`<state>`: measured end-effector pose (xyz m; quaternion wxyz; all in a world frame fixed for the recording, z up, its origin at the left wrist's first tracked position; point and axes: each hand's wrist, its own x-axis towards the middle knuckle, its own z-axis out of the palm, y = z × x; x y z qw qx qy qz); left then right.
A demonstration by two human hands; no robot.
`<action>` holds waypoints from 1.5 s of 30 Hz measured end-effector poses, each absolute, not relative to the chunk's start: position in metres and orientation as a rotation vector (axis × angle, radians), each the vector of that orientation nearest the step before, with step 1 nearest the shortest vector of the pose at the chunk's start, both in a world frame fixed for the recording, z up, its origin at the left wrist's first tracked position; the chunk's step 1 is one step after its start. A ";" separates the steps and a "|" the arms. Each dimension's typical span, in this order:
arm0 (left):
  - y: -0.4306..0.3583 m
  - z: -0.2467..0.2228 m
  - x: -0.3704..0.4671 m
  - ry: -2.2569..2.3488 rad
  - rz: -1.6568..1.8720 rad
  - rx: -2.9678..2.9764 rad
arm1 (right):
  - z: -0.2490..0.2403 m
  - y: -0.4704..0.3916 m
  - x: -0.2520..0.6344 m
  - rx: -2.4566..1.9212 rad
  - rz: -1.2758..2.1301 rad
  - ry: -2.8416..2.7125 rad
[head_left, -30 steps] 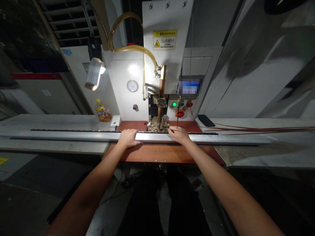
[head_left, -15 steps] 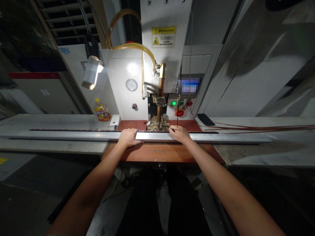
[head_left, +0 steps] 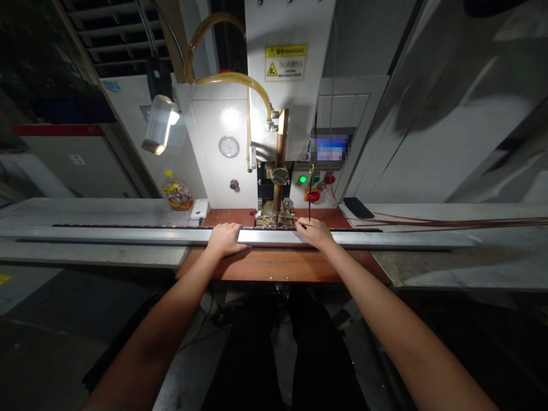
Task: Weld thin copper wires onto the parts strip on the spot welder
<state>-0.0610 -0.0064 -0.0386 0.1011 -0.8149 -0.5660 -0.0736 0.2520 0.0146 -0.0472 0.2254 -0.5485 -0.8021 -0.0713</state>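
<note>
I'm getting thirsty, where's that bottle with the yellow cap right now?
In the head view, the bottle stands left of the machine's gauge, just beside the small white box.

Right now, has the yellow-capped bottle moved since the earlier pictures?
No, the bottle hasn't visibly moved: it stands in the same place, left of the machine's round gauge.
</note>
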 end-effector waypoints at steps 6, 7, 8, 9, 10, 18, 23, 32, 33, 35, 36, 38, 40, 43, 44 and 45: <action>-0.007 -0.039 -0.059 -1.658 -0.219 -2.395 | -0.047 0.014 0.254 -1.517 -0.179 -2.192; -0.007 -0.039 -0.059 -1.662 -0.221 -2.394 | -0.047 0.014 0.254 -1.517 -0.177 -2.190; -0.007 -0.040 -0.059 -1.665 -0.222 -2.395 | -0.048 0.014 0.254 -1.517 -0.177 -2.187; -0.007 -0.040 -0.059 -1.665 -0.223 -2.397 | -0.048 0.014 0.254 -1.516 -0.178 -2.186; -0.007 -0.040 -0.059 -1.665 -0.224 -2.399 | -0.048 0.014 0.255 -1.515 -0.180 -2.186; -0.006 -0.041 -0.057 -1.680 -0.233 -2.410 | -0.049 0.014 0.258 -1.518 -0.175 -2.175; -0.006 -0.041 -0.056 -1.650 -0.220 -2.401 | -0.051 0.015 0.259 -1.516 -0.178 -2.184; -0.005 -0.043 -0.053 -1.685 -0.235 -2.399 | -0.052 0.016 0.262 -1.511 -0.194 -2.174; -0.005 -0.043 -0.053 -1.681 -0.236 -2.401 | -0.052 0.016 0.262 -1.509 -0.196 -2.177; -0.005 -0.043 -0.053 -1.673 -0.237 -2.404 | -0.052 0.016 0.263 -1.507 -0.196 -2.177; -0.005 -0.043 -0.053 -1.671 -0.236 -2.404 | -0.052 0.016 0.263 -1.508 -0.195 -2.176; -0.005 -0.042 -0.052 -1.668 -0.239 -2.408 | -0.052 0.016 0.264 -1.508 -0.189 -2.175; -0.005 -0.043 -0.052 -1.665 -0.248 -2.411 | -0.052 0.016 0.264 -1.509 -0.184 -2.171; -0.005 -0.043 -0.051 -1.654 -0.259 -2.405 | -0.052 0.015 0.265 -1.506 -0.185 -2.165; -0.005 -0.043 -0.051 -1.653 -0.257 -2.402 | -0.052 0.015 0.265 -1.505 -0.186 -2.165; -0.005 -0.044 -0.051 -1.654 -0.256 -2.402 | -0.053 0.015 0.266 -1.503 -0.185 -2.165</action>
